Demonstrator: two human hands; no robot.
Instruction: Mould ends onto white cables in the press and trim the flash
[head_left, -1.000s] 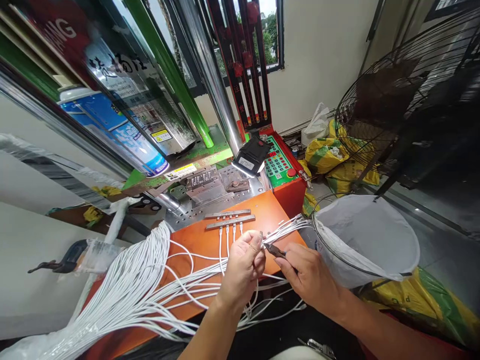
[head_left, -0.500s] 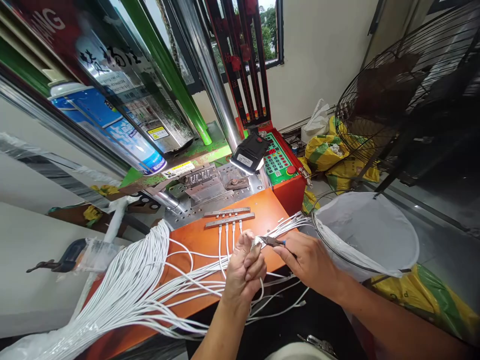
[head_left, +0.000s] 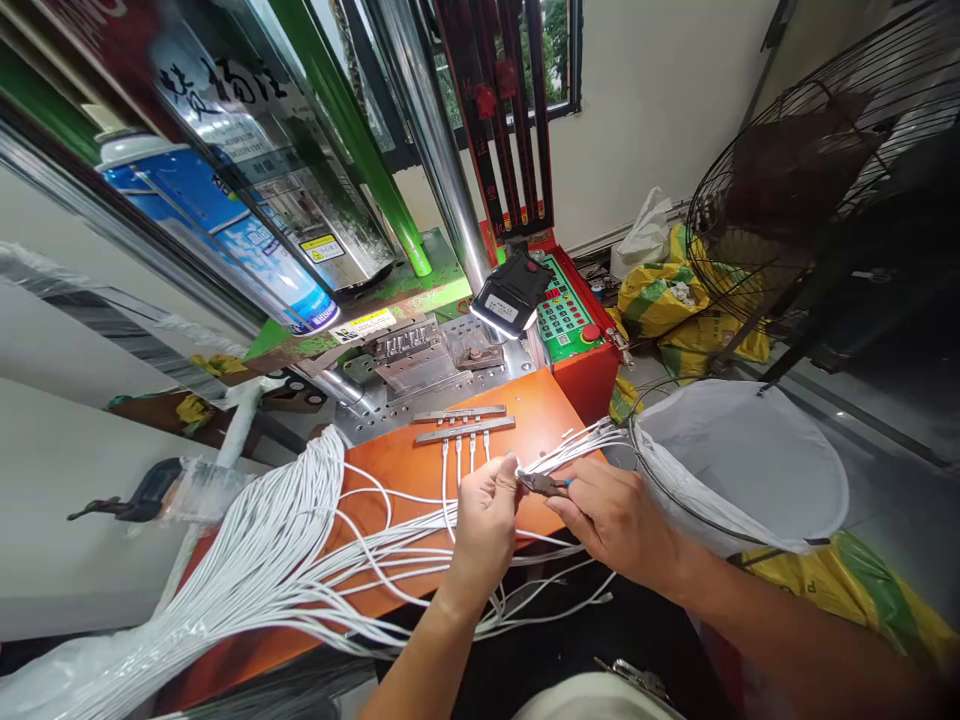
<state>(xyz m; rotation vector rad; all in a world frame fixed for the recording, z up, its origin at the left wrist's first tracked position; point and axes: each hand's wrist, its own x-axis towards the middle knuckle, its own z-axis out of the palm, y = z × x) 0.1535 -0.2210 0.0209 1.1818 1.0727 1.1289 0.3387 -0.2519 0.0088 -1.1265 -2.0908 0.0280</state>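
Observation:
My left hand [head_left: 486, 510] is closed, thumb against fingers, around a white cable; only a bit of its white end shows at the fingertips. In my right hand [head_left: 615, 508] is a pair of pliers [head_left: 541, 484] with dark jaws and a trace of blue handle. The jaws meet the white end at my left fingertips; whether they are closed on it I cannot make out. Just beyond my left hand, metal bars [head_left: 465, 430] lie on the orange table [head_left: 536, 400], with several white cables plugged along the nearer one.
A large bundle of white cables [head_left: 277, 530] spreads over the table's left side. Behind stands a press with a metal mould [head_left: 409, 360] and a green control panel [head_left: 562, 315]. To the right are a white-lined basket [head_left: 750, 460], a fan [head_left: 810, 170] and yellow sacks [head_left: 664, 290].
My left hand has turned, its thumb now lying along the top and covering more of the white end. The pliers stay at my left fingertips. The view has shifted slightly.

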